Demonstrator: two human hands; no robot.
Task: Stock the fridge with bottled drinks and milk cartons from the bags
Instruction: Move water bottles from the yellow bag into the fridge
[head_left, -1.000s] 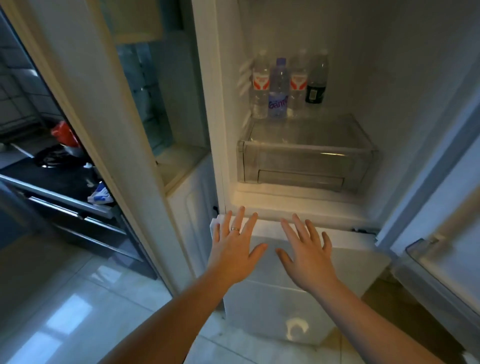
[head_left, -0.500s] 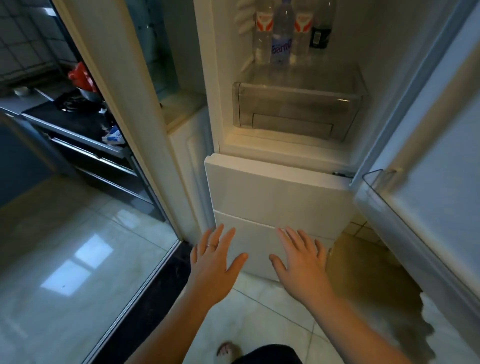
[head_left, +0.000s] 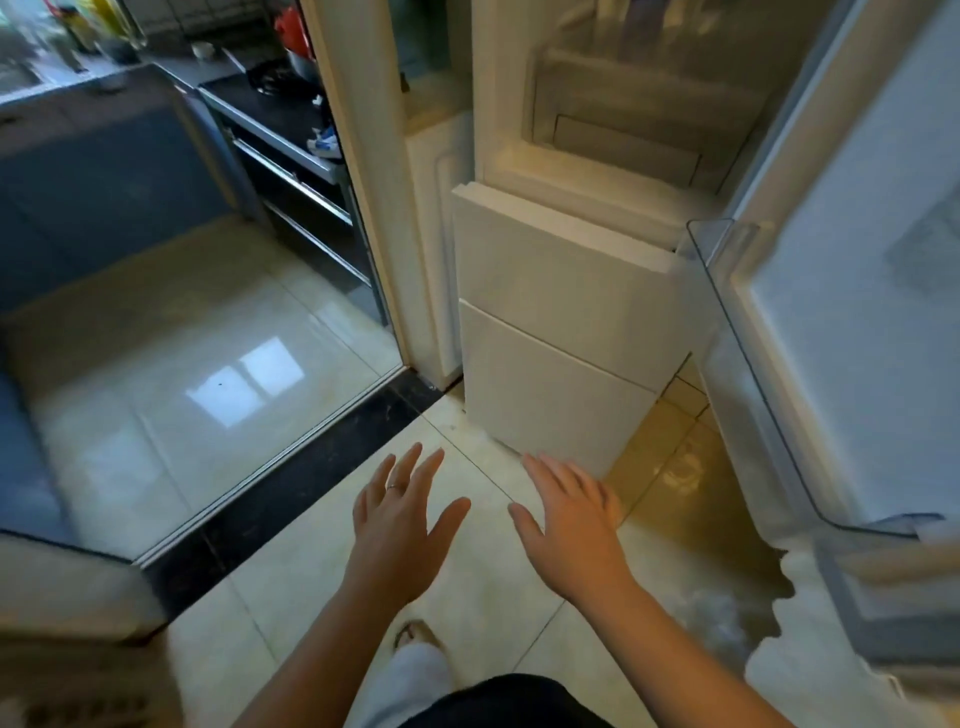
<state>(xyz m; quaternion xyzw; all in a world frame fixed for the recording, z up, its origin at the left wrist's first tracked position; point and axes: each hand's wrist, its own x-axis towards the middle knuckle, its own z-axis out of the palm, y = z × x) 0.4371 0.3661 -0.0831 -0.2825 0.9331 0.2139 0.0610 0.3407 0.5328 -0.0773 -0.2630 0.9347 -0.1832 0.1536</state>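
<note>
1. Fridge (head_left: 491, 78): straight ahead with its door (head_left: 857, 322) open. I can make out no bottle, carton or bag, so I cannot count stock.
2. I judge stocking unfinished.
3. Left hand (head_left: 400, 525) and right hand (head_left: 571, 525): fingers spread, empty, above the floor (head_left: 291, 597).
4. Lower drawers (head_left: 556, 270): two, closed. Clear bin (head_left: 623, 130): one.

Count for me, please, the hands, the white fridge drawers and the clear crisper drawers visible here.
Hands: 2, the left hand and the right hand, both empty.
White drawers: 2, the upper white drawer and the lower white drawer.
Clear crisper drawer: 1.
Total: 5.
</note>
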